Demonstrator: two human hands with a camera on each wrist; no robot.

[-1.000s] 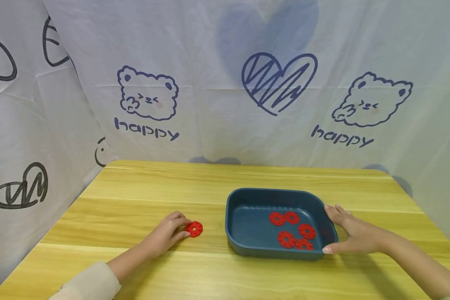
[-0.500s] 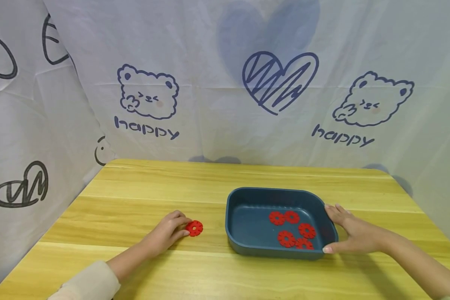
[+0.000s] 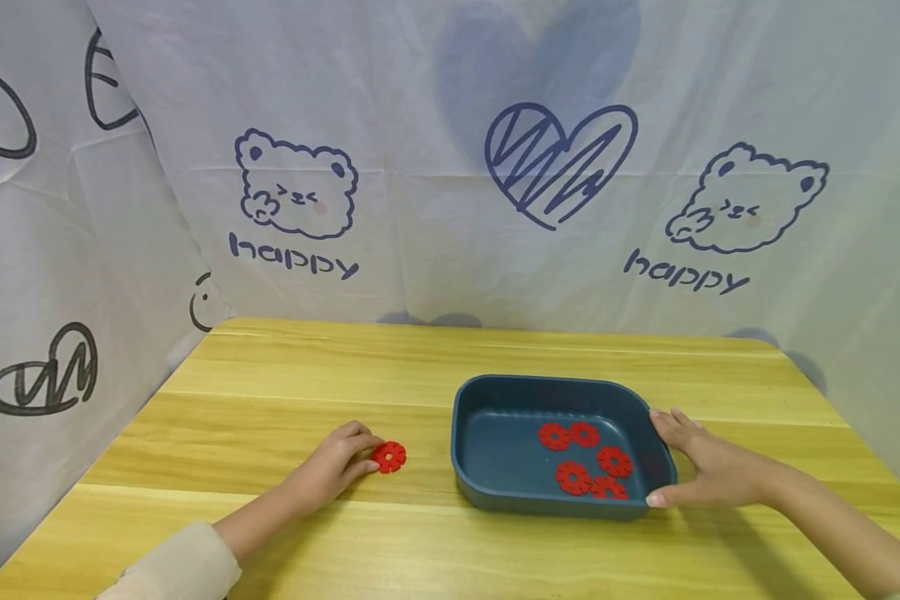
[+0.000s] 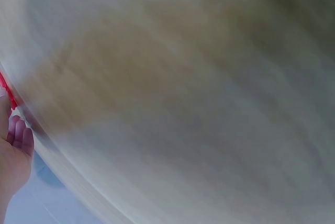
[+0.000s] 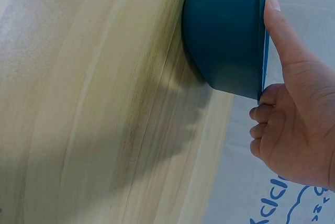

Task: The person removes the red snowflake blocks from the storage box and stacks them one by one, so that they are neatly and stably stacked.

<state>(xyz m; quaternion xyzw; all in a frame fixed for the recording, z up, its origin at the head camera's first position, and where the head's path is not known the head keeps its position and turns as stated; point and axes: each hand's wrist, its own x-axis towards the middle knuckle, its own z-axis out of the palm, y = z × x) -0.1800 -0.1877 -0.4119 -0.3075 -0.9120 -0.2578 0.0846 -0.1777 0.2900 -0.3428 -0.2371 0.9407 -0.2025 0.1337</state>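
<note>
My left hand [image 3: 339, 463] pinches the edge of a red notched plastic disc [image 3: 396, 464], a snowflake-type building piece, low over or on the table left of the tub. Only a red sliver of that disc [image 4: 8, 92] shows beside the hand in the left wrist view. Against the right end of a dark blue rectangular tub [image 3: 510, 503] rests my right hand [image 3: 712, 475], its thumb and fingers spread along the rim. The right wrist view has the thumb lying straight on the rim. Several like red discs [image 3: 573, 478] lie inside the tub, toward its right side.
The wooden-patterned table [image 3: 330, 358] reaches back to a hanging white cloth [image 3: 420, 250] printed with bears and hearts. More cloth hangs on the left. The tub's wall stands between the left hand and the discs inside.
</note>
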